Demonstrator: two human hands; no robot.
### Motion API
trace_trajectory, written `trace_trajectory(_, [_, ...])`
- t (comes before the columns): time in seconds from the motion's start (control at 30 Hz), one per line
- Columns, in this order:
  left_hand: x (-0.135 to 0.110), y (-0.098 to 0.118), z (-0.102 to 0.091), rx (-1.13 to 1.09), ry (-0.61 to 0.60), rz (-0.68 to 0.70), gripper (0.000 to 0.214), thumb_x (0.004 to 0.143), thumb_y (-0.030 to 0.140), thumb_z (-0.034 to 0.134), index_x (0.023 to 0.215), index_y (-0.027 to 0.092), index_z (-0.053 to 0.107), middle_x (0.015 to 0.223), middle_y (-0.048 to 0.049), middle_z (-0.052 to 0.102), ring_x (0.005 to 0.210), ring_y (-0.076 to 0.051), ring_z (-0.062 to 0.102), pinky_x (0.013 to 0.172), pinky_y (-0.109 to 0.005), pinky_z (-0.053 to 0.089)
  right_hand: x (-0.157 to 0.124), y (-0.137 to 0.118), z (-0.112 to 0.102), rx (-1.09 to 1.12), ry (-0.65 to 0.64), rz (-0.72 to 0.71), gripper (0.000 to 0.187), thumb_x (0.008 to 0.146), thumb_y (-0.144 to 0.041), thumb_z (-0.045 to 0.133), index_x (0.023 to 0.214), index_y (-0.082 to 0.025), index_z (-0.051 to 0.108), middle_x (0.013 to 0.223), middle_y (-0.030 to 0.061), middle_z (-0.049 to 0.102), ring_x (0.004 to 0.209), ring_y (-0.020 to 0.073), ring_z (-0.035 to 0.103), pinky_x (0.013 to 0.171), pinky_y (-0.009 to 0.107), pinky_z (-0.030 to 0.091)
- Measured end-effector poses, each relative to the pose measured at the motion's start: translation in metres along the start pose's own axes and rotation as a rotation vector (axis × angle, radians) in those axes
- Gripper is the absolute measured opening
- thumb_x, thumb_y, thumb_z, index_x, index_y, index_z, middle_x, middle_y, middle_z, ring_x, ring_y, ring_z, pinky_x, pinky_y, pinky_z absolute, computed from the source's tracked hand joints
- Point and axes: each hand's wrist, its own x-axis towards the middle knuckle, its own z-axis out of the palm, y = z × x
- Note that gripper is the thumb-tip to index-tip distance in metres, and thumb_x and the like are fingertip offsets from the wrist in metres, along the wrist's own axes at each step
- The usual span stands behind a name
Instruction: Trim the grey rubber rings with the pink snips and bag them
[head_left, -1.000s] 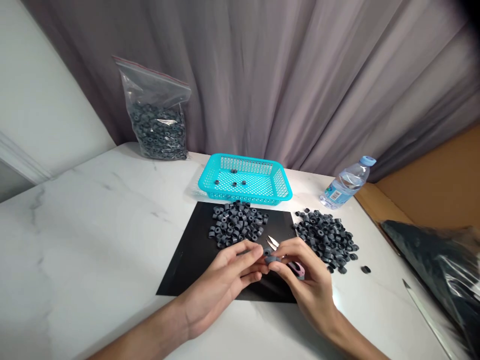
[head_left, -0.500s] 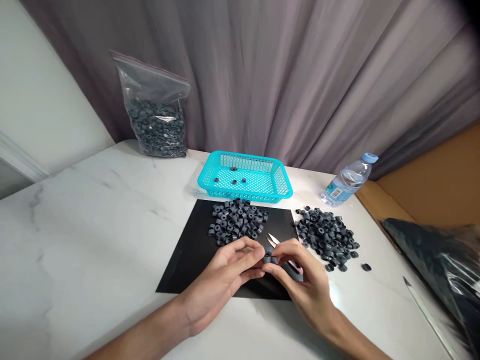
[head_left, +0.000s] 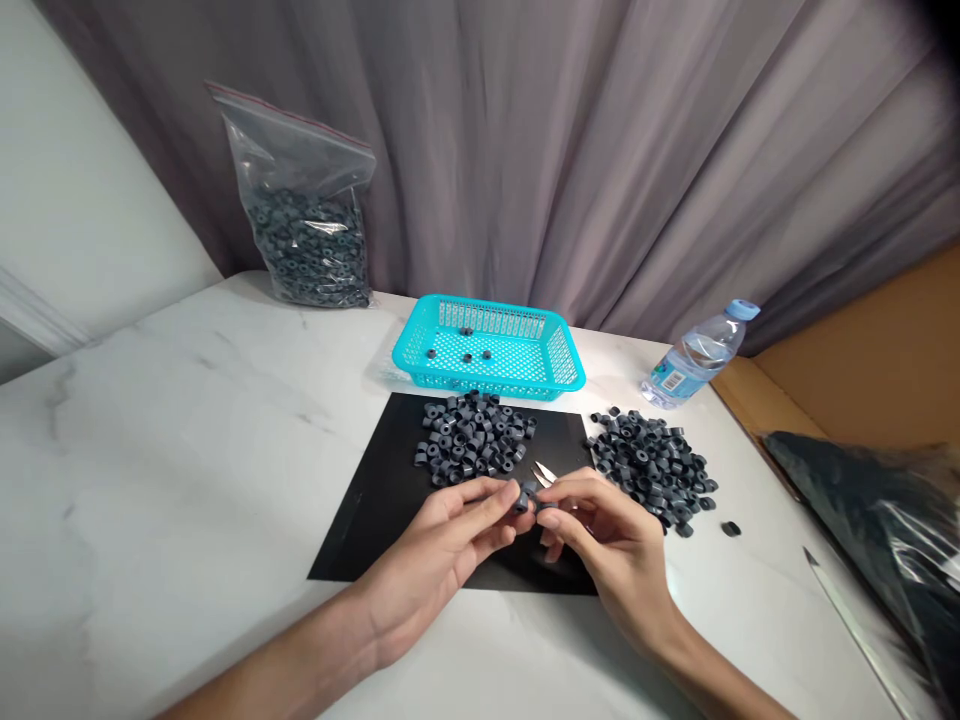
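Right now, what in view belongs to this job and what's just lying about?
Likely the job's:
- held grey pieces
- left pile
- right pile
- black mat
- turquoise basket
- clear bag of pieces
- scissors, partly hidden

Seemingly just lying about:
- water bottle
- dark wrapped bundle
- thin pale strip

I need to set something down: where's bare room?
Widest: the tabletop left of the black mat. Narrower: between blue basket and bottle. Crowded: the mat's centre and right, with one grey pile, snips, left hand and right hand, and the tabletop right of it, under another pile.
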Motion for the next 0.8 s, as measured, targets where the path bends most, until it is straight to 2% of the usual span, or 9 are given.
trace_trajectory(0.13, [-0.0003, 0.0014, 0.0002, -0.017, 0.04, -0.032, 0.021, 0.077, 0.034, 0.087, 0.089, 0.017, 0.081, 0.095, -0.005, 0.074, 0.093, -0.015, 0.068, 0.089, -0.024, 0.053, -0.0002, 0.0, -0.0003, 0.007, -0.029, -0.008, 0.02, 0.089, -0.022, 0.075, 0.109, -0.026, 0.076, 0.095, 0.0038, 0.06, 0.068, 0.0128, 0.064, 0.051, 0.025, 0.064])
trace_trajectory(0.27, [-0.0005, 0.0042, -0.0006, -0.031, 0.059, -0.027, 0.02, 0.077, 0.031, 0.088, 0.089, 0.017, 0.081, 0.094, -0.0045, 0.071, 0.09, -0.014, 0.067, 0.085, -0.023, 0.054, -0.0006, 0.0011, 0.0009, 0.041, -0.057, -0.018, 0.029, 0.093, -0.019, 0.069, 0.12, -0.03, 0.074, 0.098, 0.0043, 0.06, 0.071, 0.0125, 0.063, 0.05, 0.023, 0.064])
trace_trajectory(0.4, [-0.0003, 0.0062, -0.0035, 0.037, 0.058, 0.017, 0.019, 0.081, 0.034, 0.084, 0.092, 0.019, 0.081, 0.1, -0.0036, 0.071, 0.094, -0.014, 0.067, 0.083, -0.021, 0.053, -0.0009, 0.0036, 0.0008, 0.063, -0.05, 0.003, 0.027, 0.095, -0.019, 0.067, 0.118, -0.03, 0.075, 0.096, 0.0048, 0.062, 0.077, 0.0151, 0.065, 0.049, 0.023, 0.062])
trace_trajectory(0.53, [-0.0002, 0.0078, -0.0046, 0.107, 0.072, 0.039, 0.019, 0.083, 0.037, 0.082, 0.094, 0.021, 0.079, 0.104, -0.0028, 0.069, 0.095, -0.016, 0.07, 0.078, -0.021, 0.054, -0.0018, 0.005, -0.0005, 0.017, -0.029, 0.018, 0.024, 0.092, -0.022, 0.071, 0.115, -0.029, 0.076, 0.095, 0.0048, 0.064, 0.073, 0.0141, 0.063, 0.05, 0.024, 0.06])
trace_trajectory(0.7, [0.0006, 0.0084, -0.0026, 0.154, 0.022, 0.096, 0.02, 0.086, 0.037, 0.079, 0.093, 0.018, 0.078, 0.102, -0.0046, 0.069, 0.102, -0.019, 0.067, 0.093, -0.026, 0.053, -0.0013, 0.0044, -0.0003, 0.013, -0.008, 0.051, 0.018, 0.091, -0.027, 0.073, 0.109, -0.026, 0.077, 0.093, 0.0046, 0.065, 0.066, 0.0127, 0.062, 0.048, 0.023, 0.057])
trace_trajectory(0.8, [0.0012, 0.0067, -0.0023, 0.186, 0.007, 0.122, 0.019, 0.088, 0.037, 0.076, 0.094, 0.018, 0.076, 0.098, -0.0038, 0.072, 0.098, -0.017, 0.067, 0.095, -0.028, 0.053, -0.0011, 0.0036, 0.0008, 0.016, 0.005, 0.069, 0.015, 0.091, -0.028, 0.073, 0.105, -0.025, 0.077, 0.088, 0.0038, 0.064, 0.067, 0.0139, 0.063, 0.047, 0.023, 0.057])
